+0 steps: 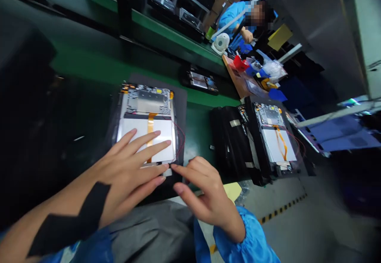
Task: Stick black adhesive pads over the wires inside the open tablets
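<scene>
An opened tablet (pixel 148 126) lies on a dark mat (pixel 181 104) in front of me, its circuit board at the far end, a white battery with an orange ribbon cable in the middle. My left hand (pixel 131 167) lies flat on the battery's near end, fingers spread and stretched out. My right hand (pixel 202 187) comes in from the right with its fingertips touching the tablet's near edge by a small white part (pixel 167 171); the fingers are loosely extended and hold nothing I can make out.
A second opened tablet (pixel 275 136) rests on a stack of black units (pixel 232 144) to the right. Another device (pixel 200 79) lies on the green conveyor belt (pixel 89 62) behind. A person in blue (pixel 238 19) works at the far end beside a small fan (pixel 220 43) and clutter.
</scene>
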A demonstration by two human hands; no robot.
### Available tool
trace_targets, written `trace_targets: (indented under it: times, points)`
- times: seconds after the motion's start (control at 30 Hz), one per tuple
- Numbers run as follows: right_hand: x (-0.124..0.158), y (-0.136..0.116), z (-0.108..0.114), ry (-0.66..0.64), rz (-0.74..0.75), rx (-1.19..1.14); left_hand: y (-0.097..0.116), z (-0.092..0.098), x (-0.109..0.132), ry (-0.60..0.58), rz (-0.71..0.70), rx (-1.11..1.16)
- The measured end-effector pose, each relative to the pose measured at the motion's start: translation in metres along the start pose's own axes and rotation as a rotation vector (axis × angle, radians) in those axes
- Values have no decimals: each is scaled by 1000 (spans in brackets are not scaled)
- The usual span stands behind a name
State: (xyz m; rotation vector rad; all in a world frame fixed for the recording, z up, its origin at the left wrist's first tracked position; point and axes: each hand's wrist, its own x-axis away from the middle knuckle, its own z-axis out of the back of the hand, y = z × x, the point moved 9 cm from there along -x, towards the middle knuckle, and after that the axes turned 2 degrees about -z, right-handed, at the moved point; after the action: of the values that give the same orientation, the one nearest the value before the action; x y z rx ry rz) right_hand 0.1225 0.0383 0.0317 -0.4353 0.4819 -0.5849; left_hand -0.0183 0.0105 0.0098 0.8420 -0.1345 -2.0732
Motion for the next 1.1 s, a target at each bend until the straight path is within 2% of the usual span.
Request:
trace_targets:
  times: [0.1,0.2,0.3,0.4,0.47,0.57,0.67,0.77,0.87,1.0,1.1]
  points:
    - [4,6,3,40,-13,0,-2,-3,-1,-67,-7,-25]
    - [1,1,5,31,15,37,-2,-6,-1,-103,-10,-75]
    - [-11,-21,20,89,59,-69,4,-8,-4,-124,-7,-158]
    - [-26,-53,32,129,102,-260,13,-19,-6,-196,-20,-220]
    - [-35,-69,29,83,101,-332,15,-28,-7,-254,-11,-244]
    - [-43,-81,18,-5,67,-387,17,-37,-7,-317,-32,-263]
    - [-42,-82,11,-34,37,-395,17,-43,-3,-326,-77,-296]
    - [-37,-81,11,-25,3,-405,13,-50,5,-316,-67,-328]
    - [-32,-83,7,-76,0,-401,10,-58,14,-327,-37,-301]
    - [-26,-91,4,-152,61,-311,9,-56,16,-324,-3,-282]
    - [-21,-93,7,-151,92,-330,17,-49,10,-365,-37,-297]
